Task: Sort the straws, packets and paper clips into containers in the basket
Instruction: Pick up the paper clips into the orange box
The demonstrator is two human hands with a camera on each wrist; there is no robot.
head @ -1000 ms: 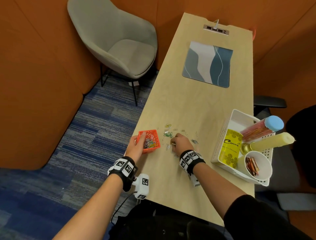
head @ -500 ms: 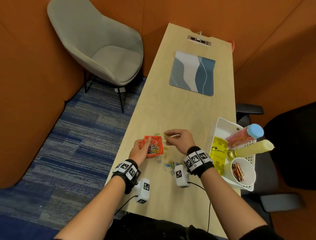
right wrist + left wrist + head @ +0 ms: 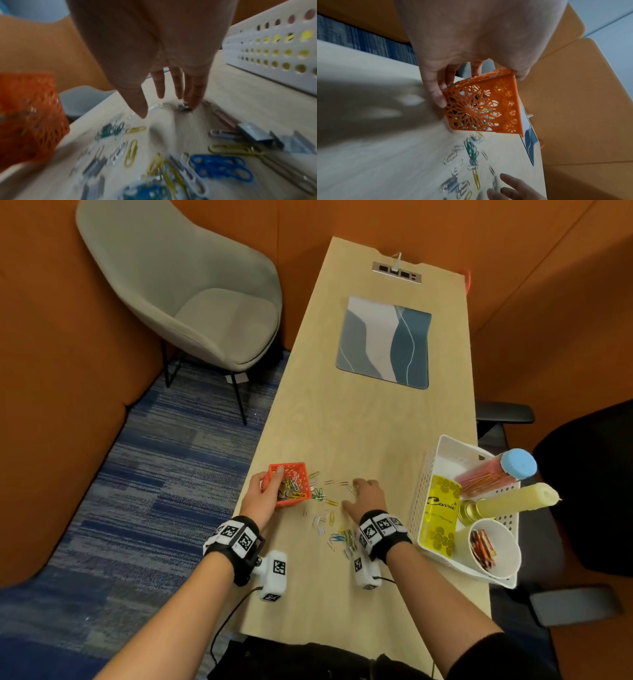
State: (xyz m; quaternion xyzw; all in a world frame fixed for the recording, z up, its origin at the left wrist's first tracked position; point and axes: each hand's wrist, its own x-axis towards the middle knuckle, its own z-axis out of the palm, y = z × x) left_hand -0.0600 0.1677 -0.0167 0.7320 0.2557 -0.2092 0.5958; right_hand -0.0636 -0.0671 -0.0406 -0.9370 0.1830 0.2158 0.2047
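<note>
Fingers [image 3: 195, 93] of right hand [image 3: 364, 496] straight and spread, tips pressing down on a small silver clip on the light wood desk [image 3: 363, 419]; nothing pinched or held. Thumb points left toward the loose pile. Left hand [image 3: 262, 498] grips the small orange plastic lattice container [image 3: 291, 484], thumb on one wall, fingers round the opposite side; the left wrist view shows its base, a cut-out flower pattern, lifted and tilted over the desk. Container partly filled with mixed clips.

Loose multicoloured paper clips [image 3: 329, 515] scattered on desk between the two hands and back toward the right wrist: green cluster just beside the container, yellow, blue, white, silver and pinkish ones; a few small silver staple strips and binder-type clips mixed in, blurred in the right wrist view.

White perforated plastic basket [image 3: 424, 484] at right desk edge, near right hand, not touching it. Inside: yellow patterned cup [image 3: 440, 508] upright, white paper cup [image 3: 503, 546] holding reddish-brown packets [image 3: 483, 547], clear tube with blue cap [image 3: 493, 474] full of red-orange straws, leaning, and a pale yellow cylinder on a gold base [image 3: 510, 503], also leaning.

Blue-grey patterned mat [image 3: 383, 342] further up the desk, well apart. Grey shell chair [image 3: 191, 292] left of desk.
</note>
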